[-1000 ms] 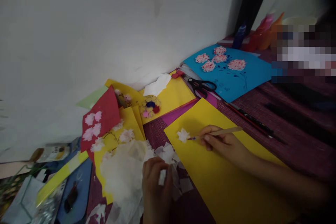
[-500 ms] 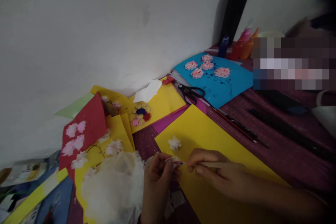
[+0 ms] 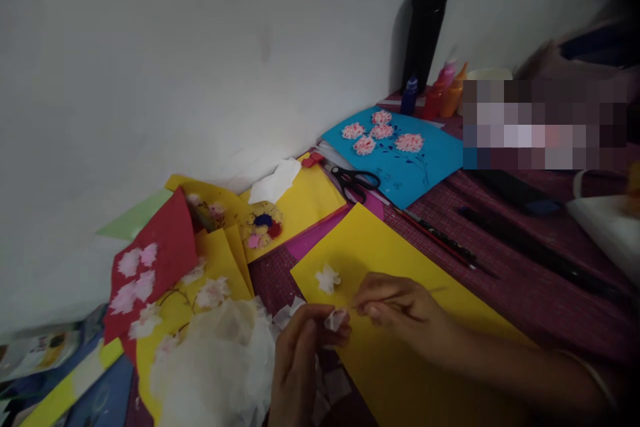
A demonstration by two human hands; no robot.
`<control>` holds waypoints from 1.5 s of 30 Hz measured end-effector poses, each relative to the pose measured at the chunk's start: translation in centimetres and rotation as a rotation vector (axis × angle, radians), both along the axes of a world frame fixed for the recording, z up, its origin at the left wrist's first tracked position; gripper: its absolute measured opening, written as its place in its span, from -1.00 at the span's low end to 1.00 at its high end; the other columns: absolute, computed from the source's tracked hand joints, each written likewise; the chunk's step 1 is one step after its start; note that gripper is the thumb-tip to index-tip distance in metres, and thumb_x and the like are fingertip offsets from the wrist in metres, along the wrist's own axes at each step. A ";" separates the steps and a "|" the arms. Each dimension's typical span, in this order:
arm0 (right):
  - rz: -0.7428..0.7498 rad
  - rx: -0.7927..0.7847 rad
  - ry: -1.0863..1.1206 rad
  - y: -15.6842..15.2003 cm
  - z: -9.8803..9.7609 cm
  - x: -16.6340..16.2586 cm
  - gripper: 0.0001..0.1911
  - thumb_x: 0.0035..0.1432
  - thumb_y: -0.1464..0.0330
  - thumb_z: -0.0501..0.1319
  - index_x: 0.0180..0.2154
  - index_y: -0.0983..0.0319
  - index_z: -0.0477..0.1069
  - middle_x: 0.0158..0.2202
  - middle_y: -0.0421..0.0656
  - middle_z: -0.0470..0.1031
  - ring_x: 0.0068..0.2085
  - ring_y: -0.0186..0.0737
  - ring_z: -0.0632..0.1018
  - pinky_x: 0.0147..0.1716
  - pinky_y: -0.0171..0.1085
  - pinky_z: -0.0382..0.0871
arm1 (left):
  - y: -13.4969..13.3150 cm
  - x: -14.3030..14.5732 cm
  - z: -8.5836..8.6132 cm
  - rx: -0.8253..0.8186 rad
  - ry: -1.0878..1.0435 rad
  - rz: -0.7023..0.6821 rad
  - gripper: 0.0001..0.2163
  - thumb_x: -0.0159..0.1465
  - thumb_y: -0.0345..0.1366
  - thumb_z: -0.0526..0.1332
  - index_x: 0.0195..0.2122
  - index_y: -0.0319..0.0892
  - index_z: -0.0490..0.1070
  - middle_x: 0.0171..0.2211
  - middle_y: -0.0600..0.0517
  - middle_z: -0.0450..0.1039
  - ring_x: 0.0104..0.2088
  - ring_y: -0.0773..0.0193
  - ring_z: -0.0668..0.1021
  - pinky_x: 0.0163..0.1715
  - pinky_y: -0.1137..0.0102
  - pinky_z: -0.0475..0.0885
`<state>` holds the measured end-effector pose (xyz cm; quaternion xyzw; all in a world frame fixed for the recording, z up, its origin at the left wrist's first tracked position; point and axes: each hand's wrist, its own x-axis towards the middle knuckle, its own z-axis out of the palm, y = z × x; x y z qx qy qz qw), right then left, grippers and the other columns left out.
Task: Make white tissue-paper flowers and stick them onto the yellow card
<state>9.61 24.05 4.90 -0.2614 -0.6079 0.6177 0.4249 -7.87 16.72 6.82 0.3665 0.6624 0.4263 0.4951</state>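
My left hand [image 3: 300, 357] is closed at the fingertips on a small piece of white tissue paper [image 3: 335, 319], which is folded or cupped. In my right hand [image 3: 403, 310] is a thin light stick [image 3: 439, 289]; its front end points at the tissue, and I cannot make out the tip. Both hands are over or beside a large yellow sheet [image 3: 400, 250]. One white tissue flower [image 3: 328, 278] rests near that sheet's far left corner. A heap of white tissue paper [image 3: 213, 367] lies left of my left hand.
A blue sheet with pink-white flowers [image 3: 435, 143], black scissors [image 3: 353, 180], and paint blobs [image 3: 263, 220] lie beyond. Left are a red sheet [image 3: 175, 233] and other flowered sheets. Paint bottles [image 3: 409, 97] and a black cylinder [image 3: 425, 33] stand by the wall; a blurred-out person is at right.
The view has shifted slightly. The tissue piece now shows as a cupped shape at my left fingertips, and the stick in my right hand has tilted; its dark tip no longer shows.
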 end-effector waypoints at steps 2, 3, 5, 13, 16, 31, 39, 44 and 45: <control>-0.046 -0.135 0.055 -0.1 -0.3 -0.3 -0.82 0.21 0.32 0.14 -0.31 0.19 0.51 -0.43 -0.17 0.44 -0.42 -0.33 0.44 -0.45 -0.35 0.33 | 0.1 0.3 -0.2 0.048 0.193 -0.060 -0.82 0.20 -0.17 0.15 -0.30 -0.14 0.43 -0.43 0.04 0.53 -0.42 0.29 0.55 -0.39 0.44 0.46; -0.052 -0.219 0.094 -0.1 -0.5 -0.5 -0.82 0.21 0.29 0.14 -0.30 0.20 0.49 -0.44 -0.18 0.43 -0.45 -0.36 0.42 -0.49 -0.37 0.31 | 0.1 0.4 -0.5 0.113 0.343 -0.086 -0.87 0.18 -0.22 0.19 -0.31 -0.12 0.44 -0.45 0.06 0.52 -0.44 0.32 0.55 -0.42 0.47 0.45; -0.041 -0.403 0.195 -0.3 -0.8 -0.8 -0.81 0.17 0.23 0.18 -0.29 0.22 0.45 -0.48 -0.21 0.41 -0.51 -0.40 0.40 -0.55 -0.41 0.29 | 0.1 0.4 -1.1 0.302 0.660 -0.149 -0.90 0.16 -0.33 0.21 -0.28 -0.09 0.44 -0.44 0.08 0.53 -0.46 0.33 0.55 -0.44 0.50 0.44; 0.108 -0.423 0.144 0.2 -0.5 -0.6 -0.83 0.08 0.29 0.23 -0.32 0.27 0.47 -0.48 -0.20 0.44 -0.55 -0.40 0.42 -0.57 -0.39 0.28 | 0.9 -0.5 -1.1 0.476 0.834 -0.195 -0.94 0.18 -0.40 0.19 -0.36 -0.11 0.43 -0.46 0.07 0.43 -0.43 0.35 0.48 -0.43 0.48 0.38; 0.047 -0.097 0.003 0.9 0.8 0.2 -0.86 0.10 0.42 0.18 -0.38 0.26 0.53 -0.49 -0.20 0.39 -0.46 -0.38 0.41 -0.50 -0.39 0.25 | 1.7 -0.5 0.3 0.217 0.529 -0.291 -0.89 0.18 -0.33 0.19 -0.49 -0.14 0.39 -0.53 0.11 0.36 -0.49 0.38 0.41 -0.51 0.51 0.30; -0.113 -0.667 0.293 3.6 -2.0 0.2 -0.75 0.05 0.21 0.25 -0.41 0.29 0.39 -0.50 -0.21 0.50 -0.65 -0.47 0.40 -0.67 -0.47 0.30 | 5.2 -2.1 0.6 0.333 0.902 -0.157 -0.80 0.24 -0.30 0.10 -0.11 -0.15 0.34 -0.21 -0.04 0.42 -0.29 0.26 0.49 -0.33 0.37 0.44; -0.092 -0.476 -0.025 3.3 -2.1 0.1 -0.85 0.06 0.34 0.11 -0.45 0.28 0.36 -0.52 -0.21 0.44 -0.60 -0.43 0.40 -0.61 -0.42 0.24 | 6.8 -1.2 -3.4 0.346 0.819 -0.412 -0.92 0.12 -0.42 0.19 -0.37 -0.14 0.44 -0.24 -0.01 0.34 -0.16 0.22 0.41 -0.13 0.28 0.33; -0.060 -0.302 -0.120 2.8 -2.4 0.0 -0.86 0.08 0.40 0.05 -0.43 0.27 0.36 -0.45 -0.17 0.44 -0.50 -0.36 0.43 -0.52 -0.38 0.31 | 7.3 -1.5 -3.6 0.314 0.740 -0.378 -0.88 0.17 -0.45 0.10 -0.49 -0.17 0.32 -0.40 0.06 0.33 -0.33 0.31 0.41 -0.28 0.39 0.30; -0.045 -0.234 -0.151 2.8 -2.4 -0.1 -0.83 0.08 0.42 0.03 -0.43 0.27 0.37 -0.43 -0.15 0.45 -0.46 -0.34 0.45 -0.49 -0.37 0.33 | 7.3 -1.6 -3.6 0.311 0.728 -0.379 -0.87 0.17 -0.46 0.09 -0.49 -0.17 0.31 -0.41 0.07 0.32 -0.33 0.32 0.41 -0.29 0.40 0.29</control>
